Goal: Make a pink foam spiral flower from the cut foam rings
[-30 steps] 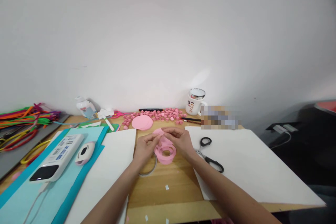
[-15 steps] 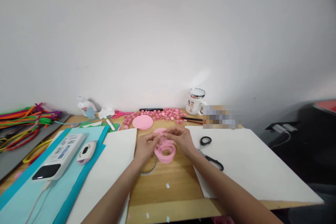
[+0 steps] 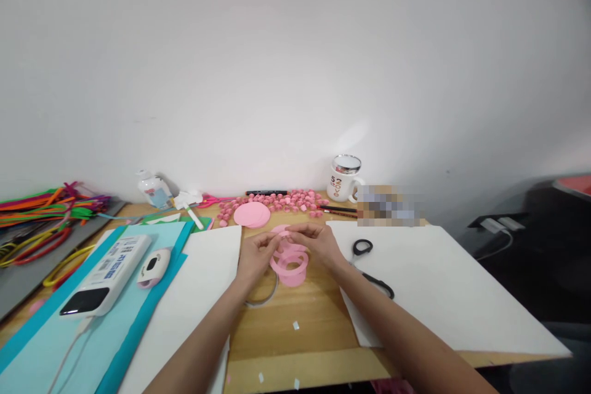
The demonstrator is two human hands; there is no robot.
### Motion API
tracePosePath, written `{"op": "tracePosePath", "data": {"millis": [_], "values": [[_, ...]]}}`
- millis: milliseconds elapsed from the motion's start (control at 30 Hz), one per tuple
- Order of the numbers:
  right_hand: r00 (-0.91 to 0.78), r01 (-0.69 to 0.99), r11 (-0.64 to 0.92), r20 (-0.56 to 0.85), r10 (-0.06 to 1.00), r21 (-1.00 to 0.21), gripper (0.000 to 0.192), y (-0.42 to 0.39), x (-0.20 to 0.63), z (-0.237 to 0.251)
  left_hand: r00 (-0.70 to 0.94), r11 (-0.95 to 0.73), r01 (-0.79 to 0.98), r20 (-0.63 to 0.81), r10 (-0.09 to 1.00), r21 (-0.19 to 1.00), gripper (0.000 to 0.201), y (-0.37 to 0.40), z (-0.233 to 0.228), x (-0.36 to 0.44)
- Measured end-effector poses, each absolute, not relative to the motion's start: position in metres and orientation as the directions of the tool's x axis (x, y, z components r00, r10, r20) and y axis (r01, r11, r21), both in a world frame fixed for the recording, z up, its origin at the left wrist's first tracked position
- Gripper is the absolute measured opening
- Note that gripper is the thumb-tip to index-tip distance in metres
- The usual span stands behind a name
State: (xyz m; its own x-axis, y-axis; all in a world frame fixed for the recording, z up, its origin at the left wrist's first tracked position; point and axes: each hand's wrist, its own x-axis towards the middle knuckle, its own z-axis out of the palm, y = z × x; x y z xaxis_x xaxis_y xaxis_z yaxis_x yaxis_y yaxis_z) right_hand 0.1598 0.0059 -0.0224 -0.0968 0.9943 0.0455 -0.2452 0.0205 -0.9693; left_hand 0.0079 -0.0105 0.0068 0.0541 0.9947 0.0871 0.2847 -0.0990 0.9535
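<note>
Over the middle of the wooden table, my left hand and my right hand meet at the fingertips. Both are closed in a pinch on a coiled pink paper strip, whose curls hang below the fingers. Fingers hide part of its upper end. Behind my left hand lie several pink paper circles, overlapping. Many small folded pink pieces are heaped along the wall side. A thin grey ring-like loop rests under my left wrist.
Black-handled scissors lie on white paper at right. A white mug stands by the wall. At left, a white power bank and a small white device sit on blue sheets, beside colourful pipe cleaners.
The hanging pink curls have shifted slightly under my fingers. Both hands stay in nearly the same place, still pinching.
</note>
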Motion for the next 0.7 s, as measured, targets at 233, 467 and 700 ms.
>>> {"op": "tracePosePath", "data": {"millis": [233,467,700], "values": [[-0.072,-0.315,0.010,0.034,0.997,-0.949,0.032,0.0058,0.1595,-0.0211,0.087,-0.069,0.259,0.048,0.995,0.963,0.025,-0.0104,0.0028,0.0079],[-0.065,-0.333,0.002,0.025,0.998,-0.943,0.032,0.0080,0.1593,-0.0232,0.082,-0.078,0.243,0.060,0.995,0.967,0.025,-0.0097,0.0009,0.0072],[-0.049,-0.270,0.025,0.040,0.998,-0.963,0.026,0.0063,0.1591,-0.0195,0.101,-0.095,0.244,0.072,0.992,0.965,0.026,-0.0103,0.0018,0.0087]]}}
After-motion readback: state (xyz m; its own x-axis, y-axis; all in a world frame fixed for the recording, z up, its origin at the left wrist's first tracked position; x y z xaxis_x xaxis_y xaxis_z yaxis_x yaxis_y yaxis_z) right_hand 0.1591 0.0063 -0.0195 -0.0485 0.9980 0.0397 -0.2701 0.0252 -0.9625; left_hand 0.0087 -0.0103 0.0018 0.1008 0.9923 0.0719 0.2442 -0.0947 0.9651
